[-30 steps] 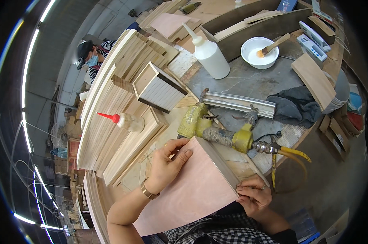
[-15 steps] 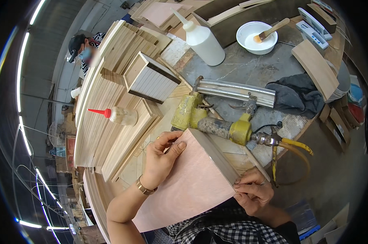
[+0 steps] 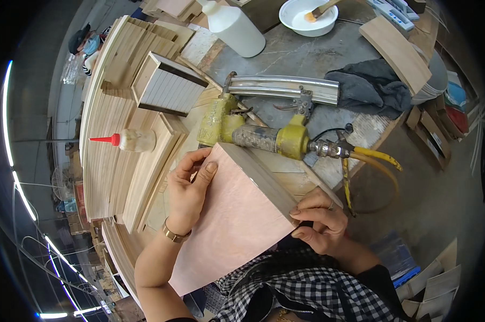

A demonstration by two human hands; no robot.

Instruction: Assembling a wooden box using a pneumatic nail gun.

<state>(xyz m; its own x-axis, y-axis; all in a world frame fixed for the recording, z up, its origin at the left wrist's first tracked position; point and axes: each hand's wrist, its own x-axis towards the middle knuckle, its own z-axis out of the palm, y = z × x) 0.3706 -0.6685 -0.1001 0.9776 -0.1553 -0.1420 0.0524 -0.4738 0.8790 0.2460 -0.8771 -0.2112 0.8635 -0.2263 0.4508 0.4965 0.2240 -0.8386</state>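
A pale pink plywood panel [image 3: 229, 220] lies tilted before me, with a wooden strip [image 3: 261, 180] along its far right edge. My left hand [image 3: 187, 185] grips the panel's far left corner, thumb on the pink face and fingers curled behind. At the near right corner, my right hand [image 3: 323, 220] pinches the end of the panel and strip between thumb and fingers. Just beyond the strip lies a yellow-green pneumatic nail gun [image 3: 256, 138] with a silver magazine [image 3: 285, 88]; neither hand touches it.
Stacked wood strips [image 3: 111, 161] stand at left, bearing a red-tipped glue bottle [image 3: 138, 140] and a slatted block [image 3: 170, 86]. Farther back are a white squeeze bottle [image 3: 236, 32] and a white bowl [image 3: 301, 24] with a brush. A dark cloth [image 3: 368, 88] and yellow hose [image 3: 376, 157] lie right.
The whole scene has shifted up and left in the picture as my view moved. Both hands keep their holds on the panel's corners.
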